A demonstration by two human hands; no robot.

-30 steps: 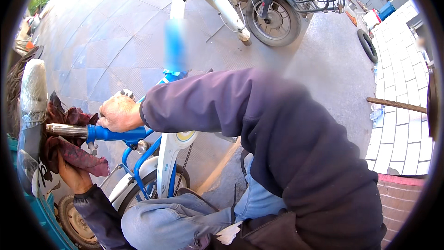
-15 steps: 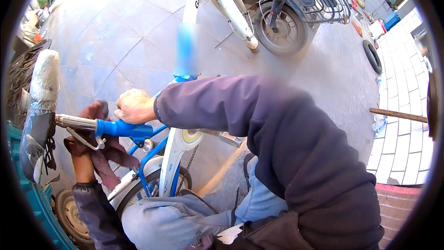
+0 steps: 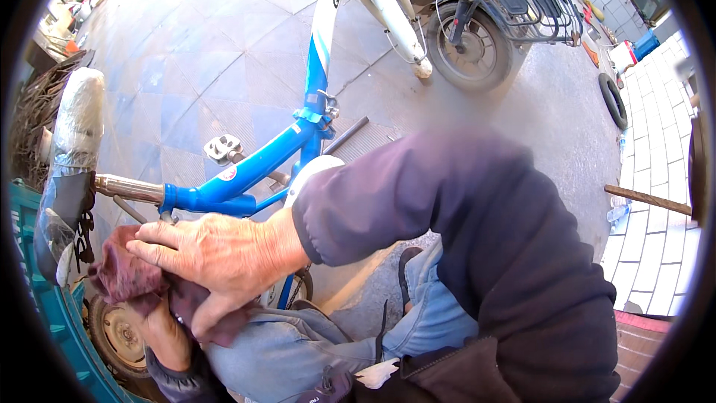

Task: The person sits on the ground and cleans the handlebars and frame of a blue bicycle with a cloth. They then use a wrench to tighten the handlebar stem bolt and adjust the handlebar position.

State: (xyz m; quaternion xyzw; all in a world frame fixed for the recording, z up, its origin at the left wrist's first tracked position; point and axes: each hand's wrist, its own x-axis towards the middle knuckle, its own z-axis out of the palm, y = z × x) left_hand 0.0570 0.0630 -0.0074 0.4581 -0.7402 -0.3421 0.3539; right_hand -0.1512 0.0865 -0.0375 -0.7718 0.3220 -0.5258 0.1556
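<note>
One teal crate (image 3: 68, 343): at the far left, beyond the left hand.
Saddle (image 3: 78, 116): above and to the left of both hands; its upper end is wrapped in clear plastic.
Small wheel (image 3: 112, 332): just left of the left hand, beside the crate.
Seat post (image 3: 130, 189): above the hands; bare metal, runs from the saddle into the blue frame.
Dark red cloth (image 3: 128, 272): in the left hand, below the seat post and partly under the right hand.
Left hand (image 3: 168, 336): holds the cloth from below; fingers mostly hidden by the fabric.
Right hand (image 3: 220, 254): back upward, fingers extended and thumb spread wide, over the cloth; firmness of contact cannot be determined.
Pedal (image 3: 222, 149): above the right hand, on the far side of the frame.
Blue frame (image 3: 261, 168): above the right hand, sloping up to the right.
Jeans (image 3: 276, 351): below and right of the hands.
White fork (image 3: 395, 26): well above and right of the hands.
Scooter wheel (image 3: 473, 48): beyond the fork.
Loose tyre (image 3: 613, 101): far right of the hands, near the tiled wall (image 3: 656, 134).
</note>
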